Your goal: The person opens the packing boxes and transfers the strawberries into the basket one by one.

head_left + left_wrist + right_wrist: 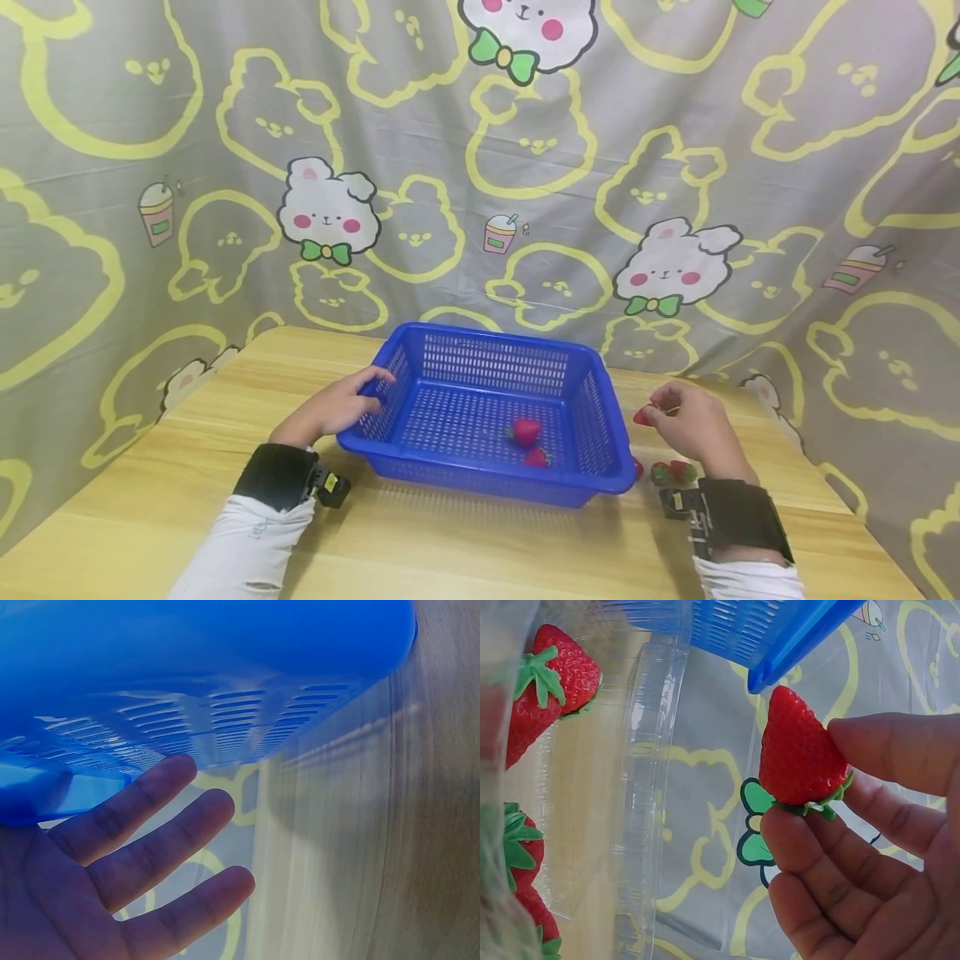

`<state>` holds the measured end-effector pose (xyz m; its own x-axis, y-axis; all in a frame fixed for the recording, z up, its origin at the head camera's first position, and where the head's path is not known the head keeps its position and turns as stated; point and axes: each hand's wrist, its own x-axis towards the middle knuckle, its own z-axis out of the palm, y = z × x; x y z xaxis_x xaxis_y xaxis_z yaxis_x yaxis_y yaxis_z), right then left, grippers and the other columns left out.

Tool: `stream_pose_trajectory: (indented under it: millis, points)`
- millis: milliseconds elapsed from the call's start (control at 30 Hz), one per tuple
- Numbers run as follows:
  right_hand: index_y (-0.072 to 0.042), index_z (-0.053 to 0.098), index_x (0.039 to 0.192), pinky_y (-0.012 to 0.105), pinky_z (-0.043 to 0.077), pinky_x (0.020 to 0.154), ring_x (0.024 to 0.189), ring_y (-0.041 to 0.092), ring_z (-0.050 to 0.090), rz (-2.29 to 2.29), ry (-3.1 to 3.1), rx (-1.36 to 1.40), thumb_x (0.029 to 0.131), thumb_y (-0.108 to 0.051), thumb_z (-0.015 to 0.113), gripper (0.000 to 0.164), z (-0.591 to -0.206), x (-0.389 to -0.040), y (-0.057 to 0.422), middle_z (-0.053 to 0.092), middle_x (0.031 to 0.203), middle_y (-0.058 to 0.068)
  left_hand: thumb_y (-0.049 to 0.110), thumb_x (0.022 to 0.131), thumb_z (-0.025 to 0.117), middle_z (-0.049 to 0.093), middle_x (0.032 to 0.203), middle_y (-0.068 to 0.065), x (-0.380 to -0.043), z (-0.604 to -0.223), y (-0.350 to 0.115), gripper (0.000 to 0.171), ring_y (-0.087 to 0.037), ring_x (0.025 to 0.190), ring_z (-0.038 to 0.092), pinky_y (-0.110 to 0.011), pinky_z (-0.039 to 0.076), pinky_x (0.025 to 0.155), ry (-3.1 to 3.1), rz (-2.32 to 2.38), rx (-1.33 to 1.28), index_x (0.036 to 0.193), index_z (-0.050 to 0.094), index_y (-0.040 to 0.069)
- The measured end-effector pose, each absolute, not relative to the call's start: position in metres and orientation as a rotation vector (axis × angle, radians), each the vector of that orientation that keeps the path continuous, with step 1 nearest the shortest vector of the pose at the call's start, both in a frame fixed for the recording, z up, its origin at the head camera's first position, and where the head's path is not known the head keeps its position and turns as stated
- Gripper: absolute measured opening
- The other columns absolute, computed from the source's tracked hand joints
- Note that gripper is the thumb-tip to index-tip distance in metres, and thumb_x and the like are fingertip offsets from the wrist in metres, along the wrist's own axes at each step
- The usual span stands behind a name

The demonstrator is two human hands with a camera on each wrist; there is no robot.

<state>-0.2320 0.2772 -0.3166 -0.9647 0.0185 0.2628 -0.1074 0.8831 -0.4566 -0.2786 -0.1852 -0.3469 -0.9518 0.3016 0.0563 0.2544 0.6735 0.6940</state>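
A blue plastic basket [487, 477] with slotted walls stands on the table, two red strawberries [526, 432] lying on its floor. At its left rim is my left hand [341, 406], thumb and forefinger over the edge. Three straight, spread fingers [161, 851] show outside the wall in the left wrist view. Right of the basket, my right hand [693, 418] pinches another strawberry [802, 750] between thumb and fingers, its tip pointing away from the palm and its green leaves by the fingertips.
Below my right hand, a clear plastic box [649, 750] holds several strawberries [570, 671], close to the basket's right side. Behind the wooden table [300, 354] hangs a grey curtain [435, 125] with cartoon prints. Each wrist wears a black strap with a camera.
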Motion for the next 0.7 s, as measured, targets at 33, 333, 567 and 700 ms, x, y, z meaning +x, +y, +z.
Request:
stream_pose_trajectory:
  millis: [33,333,567,700]
  points:
    - [0.000,0.061,0.097,0.052,0.052,0.069,0.089,0.040,0.062,0.701,-2.791,0.067,0.085,-0.020,0.066,0.023,-0.3164,-0.2322,0.2771,0.068,0.096,0.025,0.009,0.086,0.050,0.048,0.133,-0.028,-0.2786,-0.3471,-0.1852,0.041,-0.043,0.107,0.053,-0.066,0.044,0.087,2.815,1.154,0.468,0.127,0.049,0.011]
    - [-0.002,0.062,0.095,0.050,0.053,0.068,0.087,0.038,0.062,0.706,-2.789,0.064,0.086,-0.020,0.065,0.020,-0.3147,-0.2315,0.2729,0.068,0.094,0.023,0.009,0.086,0.050,0.047,0.134,-0.028,-0.2793,-0.3482,-0.1862,0.041,-0.045,0.109,0.052,-0.066,0.044,0.087,2.811,1.156,0.472,0.127,0.049,0.011]
    - [-0.001,0.062,0.096,0.050,0.053,0.068,0.088,0.039,0.062,0.696,-2.783,0.065,0.086,-0.019,0.064,0.020,-0.3136,-0.2307,0.2719,0.068,0.095,0.024,0.009,0.086,0.051,0.046,0.135,-0.028,-0.2786,-0.3481,-0.1856,0.041,-0.044,0.109,0.052,-0.066,0.044,0.087,2.807,1.167,0.466,0.127,0.049,0.012]
    - [-0.001,0.062,0.095,0.051,0.053,0.069,0.089,0.039,0.062,0.687,-2.778,0.071,0.086,-0.019,0.064,0.020,-0.3131,-0.2307,0.2712,0.068,0.095,0.023,0.008,0.086,0.051,0.047,0.134,-0.028,-0.2787,-0.3482,-0.1856,0.041,-0.043,0.108,0.052,-0.064,0.045,0.087,2.808,1.169,0.467,0.127,0.049,0.012]
